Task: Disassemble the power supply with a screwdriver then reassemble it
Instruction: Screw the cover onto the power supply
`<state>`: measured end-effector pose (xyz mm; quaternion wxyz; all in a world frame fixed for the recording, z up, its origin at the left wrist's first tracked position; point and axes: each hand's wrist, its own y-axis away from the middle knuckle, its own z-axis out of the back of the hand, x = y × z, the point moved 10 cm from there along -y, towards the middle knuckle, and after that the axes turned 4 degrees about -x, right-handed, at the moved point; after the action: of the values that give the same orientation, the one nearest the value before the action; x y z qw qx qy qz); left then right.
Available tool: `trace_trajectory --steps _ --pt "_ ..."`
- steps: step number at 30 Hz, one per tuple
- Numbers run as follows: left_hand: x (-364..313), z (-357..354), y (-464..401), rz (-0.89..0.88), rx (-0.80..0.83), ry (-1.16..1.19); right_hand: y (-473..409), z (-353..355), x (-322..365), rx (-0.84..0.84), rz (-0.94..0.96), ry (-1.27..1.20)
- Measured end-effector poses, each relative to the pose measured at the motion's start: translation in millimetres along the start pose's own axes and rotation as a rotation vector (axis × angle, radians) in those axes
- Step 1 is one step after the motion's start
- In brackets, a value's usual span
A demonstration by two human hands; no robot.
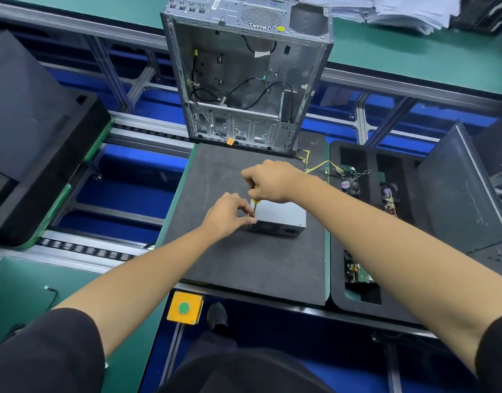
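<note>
Fingers of the right hand [272, 180] curl round the yellow screwdriver [254, 200], held upright at the supply's [278, 218] left edge, mid-frame on the mat [244, 259]. Left hand [230, 215] pinches at the shaft tip. Both forearms reach up from below; bare mat surrounds the supply.

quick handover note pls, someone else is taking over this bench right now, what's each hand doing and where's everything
Right hand: grips the yellow-handled screwdriver, upright, tip down at the near left corner of the power supply.
Left hand: fingertips pinch at the screwdriver tip, against that corner.
Power supply lies closed on the dark mat; its wires trail right toward the foam tray holding loose parts.
Open computer case stands behind the mat.
Done: cannot tell whether this screw is going in or coming out.
Left: finish this screw, check the others.
</note>
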<state>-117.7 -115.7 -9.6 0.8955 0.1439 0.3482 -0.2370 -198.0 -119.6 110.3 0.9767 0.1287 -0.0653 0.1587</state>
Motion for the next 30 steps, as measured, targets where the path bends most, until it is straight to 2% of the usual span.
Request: trace_trajectory --steps 5,11,16,20,23,26,30 --pt "0.9 2.3 0.5 -0.002 -0.053 0.062 -2.0 -1.6 10.6 0.01 0.045 0.064" --pt "3.1 0.3 -0.9 0.01 -0.074 -0.004 -0.2 1.0 14.8 0.03 0.086 0.149" --pt "1.3 2.7 0.0 0.037 -0.084 0.081 1.5 5.2 19.0 0.021 0.128 0.212" --pt "-2.2 9.4 4.8 0.042 -0.121 -0.041 7.0 10.8 31.7 -0.035 0.277 0.398" --pt "-3.6 7.4 2.3 0.023 -0.078 -0.047 8.7 6.1 38.2 -0.016 0.367 0.522" --pt "-10.0 4.2 1.4 -0.019 -0.029 -0.091 4.5 6.9 25.5 0.02 0.246 0.519" --pt "-6.2 6.1 2.9 -0.003 -0.097 -0.04 3.4 6.9 18.9 0.057 0.176 0.587"
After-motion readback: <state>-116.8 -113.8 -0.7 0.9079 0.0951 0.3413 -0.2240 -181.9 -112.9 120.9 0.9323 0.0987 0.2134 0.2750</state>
